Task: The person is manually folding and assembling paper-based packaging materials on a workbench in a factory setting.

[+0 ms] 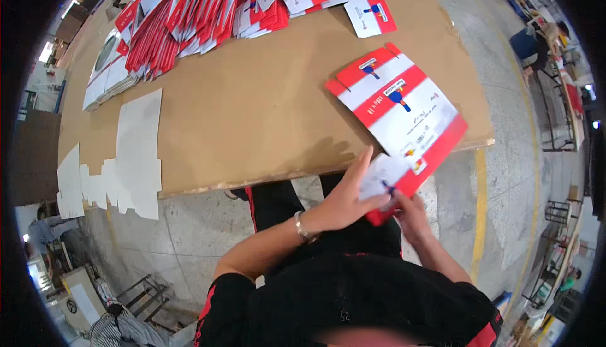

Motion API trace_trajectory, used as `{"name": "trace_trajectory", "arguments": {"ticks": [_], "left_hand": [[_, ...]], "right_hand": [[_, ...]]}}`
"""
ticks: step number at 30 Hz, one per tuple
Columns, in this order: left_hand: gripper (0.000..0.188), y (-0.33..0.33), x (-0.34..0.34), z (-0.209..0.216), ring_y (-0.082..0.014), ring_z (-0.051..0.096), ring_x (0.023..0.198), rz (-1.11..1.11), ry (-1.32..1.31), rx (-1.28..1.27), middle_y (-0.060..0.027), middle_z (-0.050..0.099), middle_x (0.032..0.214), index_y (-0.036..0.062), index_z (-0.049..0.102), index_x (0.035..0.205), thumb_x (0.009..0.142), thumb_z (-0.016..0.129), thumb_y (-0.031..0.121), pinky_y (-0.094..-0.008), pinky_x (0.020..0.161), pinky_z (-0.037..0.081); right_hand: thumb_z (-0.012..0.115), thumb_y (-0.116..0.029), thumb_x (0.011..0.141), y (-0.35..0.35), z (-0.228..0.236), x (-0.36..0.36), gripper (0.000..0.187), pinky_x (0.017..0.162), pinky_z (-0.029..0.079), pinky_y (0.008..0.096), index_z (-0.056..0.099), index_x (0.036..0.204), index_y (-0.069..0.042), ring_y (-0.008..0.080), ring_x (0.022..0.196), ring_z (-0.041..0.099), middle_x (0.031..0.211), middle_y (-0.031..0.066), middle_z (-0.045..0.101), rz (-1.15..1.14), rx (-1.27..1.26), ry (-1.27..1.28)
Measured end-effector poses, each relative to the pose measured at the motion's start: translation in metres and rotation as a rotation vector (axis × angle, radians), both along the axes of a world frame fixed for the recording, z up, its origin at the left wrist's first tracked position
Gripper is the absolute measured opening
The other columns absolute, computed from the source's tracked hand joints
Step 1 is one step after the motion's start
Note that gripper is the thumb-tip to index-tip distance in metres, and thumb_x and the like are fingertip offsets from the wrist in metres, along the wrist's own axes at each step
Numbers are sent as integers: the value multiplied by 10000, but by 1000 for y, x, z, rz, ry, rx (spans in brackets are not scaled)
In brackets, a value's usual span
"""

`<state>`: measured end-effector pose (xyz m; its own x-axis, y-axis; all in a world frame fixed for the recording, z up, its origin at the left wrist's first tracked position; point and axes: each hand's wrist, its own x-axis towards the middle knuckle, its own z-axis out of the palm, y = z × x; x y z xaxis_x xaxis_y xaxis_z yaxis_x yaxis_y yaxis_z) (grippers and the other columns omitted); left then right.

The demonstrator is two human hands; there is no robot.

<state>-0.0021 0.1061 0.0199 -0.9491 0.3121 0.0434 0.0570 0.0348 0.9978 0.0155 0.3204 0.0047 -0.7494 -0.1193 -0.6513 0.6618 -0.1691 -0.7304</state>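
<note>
A red and white printed carton (410, 116), folded flat and slanting, lies on the table's near right part, and its near end sticks out past the edge. My left hand (344, 203) is at the carton's near left side. Its thumb lies across the white near flap (384, 173), with the other fingers along the left border. At the near red corner my right hand (413, 215) pinches the carton, its fingers closed and slightly blurred. Part of the near end is hidden by my fingers.
A large fanned heap of red and white cartons (196, 15) covers the far left of the brown-topped table (252, 107). One separate carton (371, 17) lies at the far right. Plain white card blanks (139, 151) overhang the near left edge. People sit at other benches around.
</note>
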Motion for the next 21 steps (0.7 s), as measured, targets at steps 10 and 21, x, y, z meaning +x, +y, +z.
{"name": "trace_trajectory", "arguments": {"ticks": [10,21], "left_hand": [[1080,-292,68,6,-376,89,1458,699,-189,-1486,-195,102,1578,106,162,1522,698,792,409,-654,1096,141],[690,-386,184,-52,-368,395,1326,911,-169,-1372,-236,425,1418,-10,447,1357,738,736,80,-422,1118,312]], "right_hand": [[635,-235,907,242,14,-283,266,580,449,264,691,1052,-19,61,658,535,749,1,651,171,1269,659],[569,-168,932,25,-55,-534,377,852,514,321,542,1262,11,193,1015,601,1166,104,618,422,604,820]]}}
